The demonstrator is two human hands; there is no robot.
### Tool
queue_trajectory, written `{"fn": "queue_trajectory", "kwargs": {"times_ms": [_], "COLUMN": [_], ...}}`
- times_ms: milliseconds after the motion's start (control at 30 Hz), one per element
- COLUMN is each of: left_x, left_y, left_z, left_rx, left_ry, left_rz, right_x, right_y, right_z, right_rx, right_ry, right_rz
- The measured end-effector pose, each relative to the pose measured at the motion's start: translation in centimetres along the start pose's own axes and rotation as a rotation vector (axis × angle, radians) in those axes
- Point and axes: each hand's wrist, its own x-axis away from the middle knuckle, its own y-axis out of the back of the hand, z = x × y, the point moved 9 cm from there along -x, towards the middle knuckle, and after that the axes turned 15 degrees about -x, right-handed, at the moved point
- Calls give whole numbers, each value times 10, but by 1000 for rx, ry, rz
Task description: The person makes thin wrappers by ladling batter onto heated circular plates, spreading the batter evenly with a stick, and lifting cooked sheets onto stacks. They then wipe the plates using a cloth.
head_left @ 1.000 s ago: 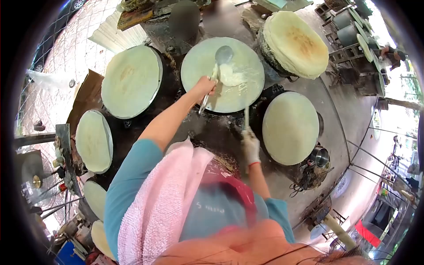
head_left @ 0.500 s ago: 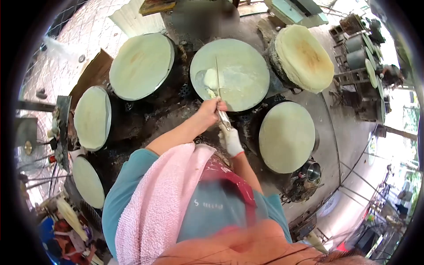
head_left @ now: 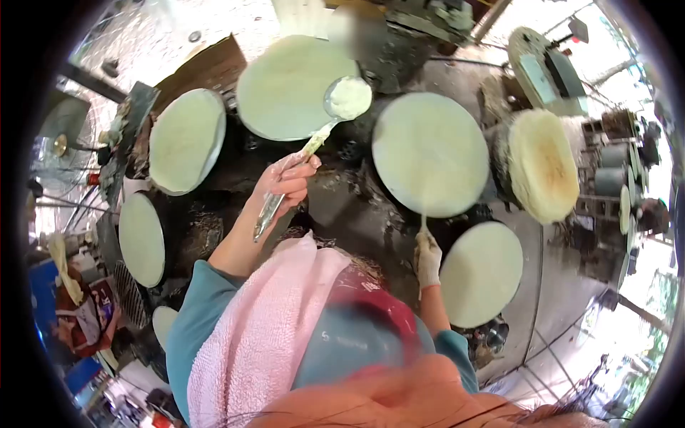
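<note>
My left hand (head_left: 289, 184), bare, is wrapped round the handle of a metal ladle (head_left: 328, 126). White batter (head_left: 351, 97) heaps in the ladle's bowl, which appears in front of the back-left griddle (head_left: 296, 89). Lower down on the right, my gloved right hand (head_left: 428, 258) is closed on a long thin spatula (head_left: 424, 222). The spatula's far end is faint against the middle round griddle (head_left: 432, 153), and whether it touches the surface I cannot tell. A pale, thin layer covers that griddle.
A thick stack of flat sheets (head_left: 546, 167) stands at right. Further round griddles with pale sheets lie at front right (head_left: 481, 274) and left (head_left: 187, 143), (head_left: 141, 239). A cardboard sheet (head_left: 203, 71) leans behind the left ones. Concrete blocks (head_left: 596, 207) stand far right.
My left hand has lifted the ladle off the middle griddle and moved left with it. My right hand has drawn apart to the right with the spatula. The view has turned left.
</note>
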Motion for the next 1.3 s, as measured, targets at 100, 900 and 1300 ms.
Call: {"fn": "queue_trajectory", "kwargs": {"times_ms": [100,900,1300], "left_x": [50,396,552], "left_y": [7,40,78], "left_z": [-62,-149,-150], "left_rx": [-71,-145,-179], "left_ry": [-97,-1068,-1160], "left_rz": [-92,-887,-925], "right_x": [-4,16,239], "right_y": [-98,-662,-858], "right_z": [-16,69,7], "right_rx": [94,474,76], "right_ry": [-35,749,451], "right_rz": [243,782,1369]}}
